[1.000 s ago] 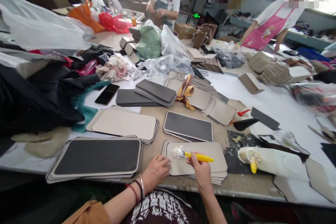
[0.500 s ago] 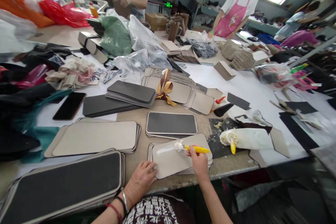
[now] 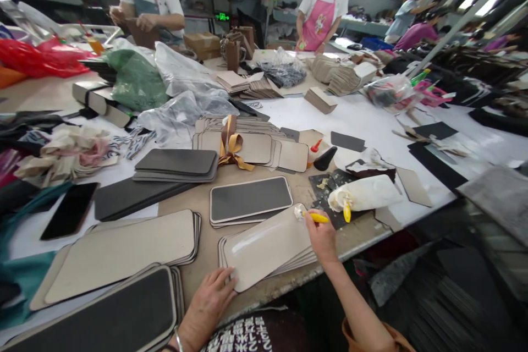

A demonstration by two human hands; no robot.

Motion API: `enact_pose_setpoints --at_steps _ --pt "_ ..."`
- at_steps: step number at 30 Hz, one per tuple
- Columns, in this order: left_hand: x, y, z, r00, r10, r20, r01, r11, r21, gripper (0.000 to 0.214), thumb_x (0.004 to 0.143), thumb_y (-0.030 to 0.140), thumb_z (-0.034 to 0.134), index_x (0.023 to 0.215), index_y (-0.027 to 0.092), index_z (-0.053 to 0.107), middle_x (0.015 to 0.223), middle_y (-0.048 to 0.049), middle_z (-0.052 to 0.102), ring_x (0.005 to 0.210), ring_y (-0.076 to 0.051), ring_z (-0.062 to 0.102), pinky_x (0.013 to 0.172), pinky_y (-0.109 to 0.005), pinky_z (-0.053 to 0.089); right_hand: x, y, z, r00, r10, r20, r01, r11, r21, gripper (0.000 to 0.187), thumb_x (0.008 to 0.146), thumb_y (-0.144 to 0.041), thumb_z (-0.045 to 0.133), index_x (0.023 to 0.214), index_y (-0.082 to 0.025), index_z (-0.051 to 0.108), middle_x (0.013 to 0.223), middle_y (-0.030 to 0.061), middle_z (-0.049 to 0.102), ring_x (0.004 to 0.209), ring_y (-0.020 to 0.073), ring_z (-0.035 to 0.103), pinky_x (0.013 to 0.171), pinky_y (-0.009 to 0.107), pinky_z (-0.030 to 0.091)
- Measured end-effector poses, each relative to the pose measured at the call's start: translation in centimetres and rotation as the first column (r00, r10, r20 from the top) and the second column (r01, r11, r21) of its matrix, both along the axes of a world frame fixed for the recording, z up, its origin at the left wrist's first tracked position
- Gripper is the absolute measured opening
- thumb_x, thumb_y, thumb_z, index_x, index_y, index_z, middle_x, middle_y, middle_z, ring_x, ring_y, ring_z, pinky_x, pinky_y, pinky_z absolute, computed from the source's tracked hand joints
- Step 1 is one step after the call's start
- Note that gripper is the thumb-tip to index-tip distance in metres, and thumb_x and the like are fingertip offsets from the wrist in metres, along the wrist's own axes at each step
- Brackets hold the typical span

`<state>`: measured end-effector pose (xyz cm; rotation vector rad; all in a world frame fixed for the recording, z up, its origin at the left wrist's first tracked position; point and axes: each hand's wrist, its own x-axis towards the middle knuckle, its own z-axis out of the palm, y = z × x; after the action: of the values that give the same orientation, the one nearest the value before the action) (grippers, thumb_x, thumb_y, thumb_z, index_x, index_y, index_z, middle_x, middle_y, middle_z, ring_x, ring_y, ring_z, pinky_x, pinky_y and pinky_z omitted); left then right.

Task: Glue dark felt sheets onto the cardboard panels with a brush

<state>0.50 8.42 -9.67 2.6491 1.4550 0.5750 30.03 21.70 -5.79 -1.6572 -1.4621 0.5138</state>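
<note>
My right hand point(image 3: 323, 239) grips a glue brush by its yellow handle point(image 3: 318, 218). The brush's white-coated head touches the far right corner of a beige panel point(image 3: 264, 250), top of a small stack. A wet, shiny streak runs across that panel's upper side. My left hand point(image 3: 214, 292) lies at the panel's near left end, fingers stretched out and touching its edge. Just beyond sits a stack topped by a dark grey panel point(image 3: 251, 199) with a beige border. To the right, a white glue-smeared container point(image 3: 367, 193) lies on its side, with another yellow handle point(image 3: 347, 212) at its mouth.
More beige panels point(image 3: 124, 256) and large dark panels point(image 3: 99, 313) are stacked at left, near a phone point(image 3: 69, 210). A ribbon-tied bundle point(image 3: 256, 148) and a black-tipped bottle point(image 3: 325, 159) stand farther back. Plastic bags point(image 3: 185, 113) lie beyond; two people stand across the table.
The brush in my right hand has moved from the panel's middle to its far right corner, and the shiny streak is longer. My left hand stays at the panel's left end. The view has shifted right.
</note>
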Motion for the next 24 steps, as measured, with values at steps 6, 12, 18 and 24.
enact_pose_setpoints --at_steps 6,12,18,24 --pt "0.0 -0.2 -0.5 1.0 -0.006 -0.02 0.007 0.999 0.045 0.033 0.094 0.028 0.031 0.099 0.02 0.063 0.103 -0.0071 0.064 0.094 -0.019 0.061 0.078 -0.03 0.057 -8.0 -4.7 0.5 0.947 0.313 0.066 -0.317 0.947 0.054 0.017 0.09 -0.029 0.044 0.086 -0.022 0.059 0.08 0.0044 0.058 0.078 0.0182 0.057 0.073 0.031 0.051" --pt "0.0 -0.2 -0.1 1.0 0.012 0.01 -0.012 0.998 -0.055 0.024 0.091 0.024 0.04 0.099 0.021 0.062 0.104 -0.0067 0.063 0.096 -0.019 0.061 0.082 -0.032 0.057 -8.2 -6.3 0.9 0.891 0.442 0.106 -0.451 0.888 0.085 0.013 0.091 -0.022 0.044 0.098 -0.02 0.055 0.088 0.0053 0.058 0.084 0.0167 0.058 0.077 0.029 0.051" --pt "0.6 -0.2 1.2 0.999 0.036 0.022 -0.033 0.991 -0.128 0.014 0.087 0.016 0.049 0.096 0.017 0.06 0.102 -0.0076 0.061 0.099 -0.02 0.059 0.086 -0.035 0.055 -7.7 -5.2 -0.4 0.874 0.402 0.273 -0.436 0.897 0.075 0.016 0.09 -0.02 0.044 0.099 -0.02 0.057 0.09 0.009 0.058 0.089 0.0235 0.057 0.079 0.039 0.05" --pt "0.5 -0.2 1.0 0.998 0.029 0.056 -0.021 0.991 -0.136 0.016 0.089 0.017 0.045 0.097 0.014 0.058 0.095 -0.0075 0.061 0.093 -0.018 0.06 0.086 -0.033 0.055 -13.4 -8.8 0.6 0.685 0.654 0.322 -0.691 0.722 0.005 0.018 0.087 -0.011 0.043 0.096 -0.019 0.057 0.088 0.0082 0.061 0.084 0.022 0.057 0.074 0.034 0.053"
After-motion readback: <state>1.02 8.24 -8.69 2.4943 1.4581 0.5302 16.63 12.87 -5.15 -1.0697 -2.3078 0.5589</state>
